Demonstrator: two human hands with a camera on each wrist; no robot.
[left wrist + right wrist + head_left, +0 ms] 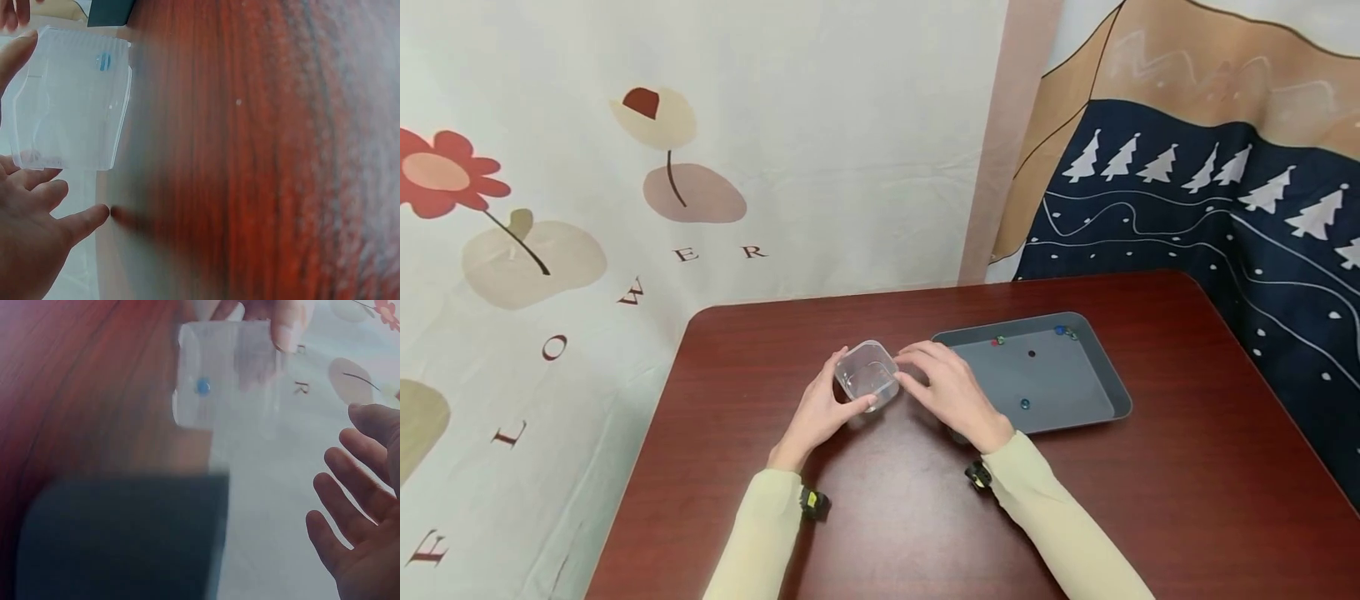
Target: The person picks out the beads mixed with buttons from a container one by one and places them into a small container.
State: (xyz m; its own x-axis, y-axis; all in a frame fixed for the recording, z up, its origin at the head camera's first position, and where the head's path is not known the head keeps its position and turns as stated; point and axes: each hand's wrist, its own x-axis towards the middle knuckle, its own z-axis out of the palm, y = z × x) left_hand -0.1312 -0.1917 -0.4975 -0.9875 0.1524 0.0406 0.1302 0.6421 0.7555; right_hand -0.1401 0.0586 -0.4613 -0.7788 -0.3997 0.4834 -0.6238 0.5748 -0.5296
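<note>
A clear plastic box (871,372) is held up over the table, its open top tilted toward the head camera. My left hand (820,410) grips it by its sides, thumb at the near edge and fingers along the left side. Inside lies a small blue bead or marble (203,386), seen through the wall in both wrist views. My right hand (951,390) hovers just right of the box, beside the tray. In the right wrist view its fingers (353,487) are spread and relaxed, apart from the box and holding nothing.
A grey rectangular tray (1060,379) rests on the dark red wooden table (880,517), right of the box. Several small coloured beads or marbles lie in it, including a teal one (1025,404) and a dark one (1032,354). A printed curtain (850,167) hangs behind the table.
</note>
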